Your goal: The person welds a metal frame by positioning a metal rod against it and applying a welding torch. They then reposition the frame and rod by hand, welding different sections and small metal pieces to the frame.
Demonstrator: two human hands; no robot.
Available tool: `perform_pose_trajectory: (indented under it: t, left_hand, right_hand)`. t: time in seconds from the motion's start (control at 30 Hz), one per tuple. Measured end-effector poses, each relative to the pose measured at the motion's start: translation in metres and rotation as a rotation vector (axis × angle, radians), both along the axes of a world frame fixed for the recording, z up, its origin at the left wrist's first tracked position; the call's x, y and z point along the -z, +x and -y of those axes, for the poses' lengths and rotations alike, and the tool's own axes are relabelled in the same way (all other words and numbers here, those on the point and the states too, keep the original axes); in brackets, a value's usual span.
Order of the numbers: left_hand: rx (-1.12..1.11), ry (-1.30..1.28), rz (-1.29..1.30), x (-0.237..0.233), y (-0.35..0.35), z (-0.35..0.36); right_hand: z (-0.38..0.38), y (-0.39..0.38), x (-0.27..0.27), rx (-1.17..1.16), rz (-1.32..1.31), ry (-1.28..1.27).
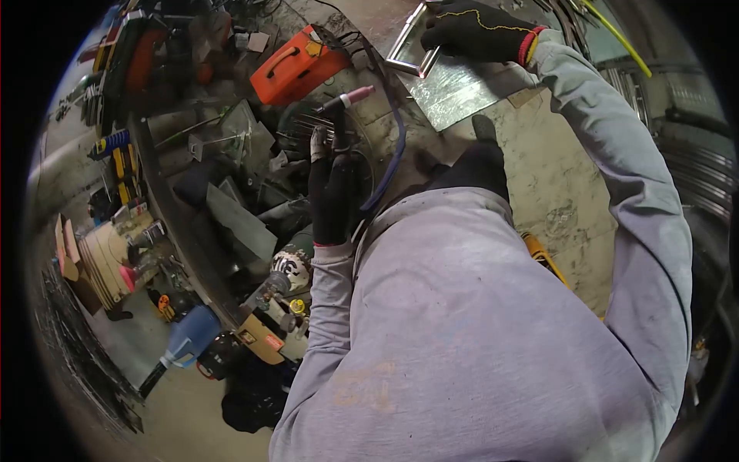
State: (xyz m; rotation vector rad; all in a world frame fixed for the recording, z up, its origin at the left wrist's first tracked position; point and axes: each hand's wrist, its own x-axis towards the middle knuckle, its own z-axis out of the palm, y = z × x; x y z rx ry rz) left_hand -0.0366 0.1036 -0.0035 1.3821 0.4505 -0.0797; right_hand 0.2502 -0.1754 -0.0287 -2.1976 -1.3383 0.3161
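Note:
My left hand (332,189), in a black glove, is closed at the lower end of a black torch (337,115) with a pinkish-red end piece. Thin metal rods (308,131) fan out beside its fingertips. At the top, my right hand (479,32), in a black glove with a red and yellow cuff, grips the side of a shiny rectangular metal frame (406,37). The frame is held over the corner of a bare metal sheet (459,96). Part of the frame is cut off by the top edge of the view.
An orange box with a handle (299,65) stands beyond my left hand. A blue hose (396,154) curves between the torch and my legs. Left lie a dark metal beam (171,208), a gas cylinder (292,266) and a blue jug (192,336). Metal tubes (697,173) lie right.

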Motion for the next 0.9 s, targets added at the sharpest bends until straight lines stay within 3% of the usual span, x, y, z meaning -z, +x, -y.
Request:
perform_pose_trajectory:
  t: [0.1,0.17,0.2,0.27,0.47,0.53,0.9]
  left_hand:
    - [-0.053,-0.114,0.073,0.01,-0.009,0.0]
    - [-0.082,-0.114,0.092,0.02,-0.016,-0.003]
    - [-0.07,0.004,0.07,0.022,-0.019,-0.005]
    - [-0.073,0.115,0.047,0.024,-0.025,-0.005]
    - [-0.13,0.082,0.059,0.035,-0.026,-0.011]
    - [-0.114,-0.16,0.073,0.034,-0.02,-0.017]
    - [0.023,-0.246,-0.023,0.001,0.045,-0.035]
  right_hand:
    - [-0.014,0.005,-0.046,-0.17,0.119,-0.044]
    - [-0.029,-0.005,-0.08,0.019,-0.116,-0.342]
    - [-0.029,0.001,-0.079,0.004,-0.108,-0.351]
    - [-0.024,0.014,-0.073,-0.205,0.252,-0.09]
    - [-0.04,0.026,-0.079,-0.215,0.124,-0.179]
    - [-0.042,0.027,-0.076,-0.212,0.131,-0.148]
    - [-0.046,0.028,-0.069,-0.237,0.137,-0.09]
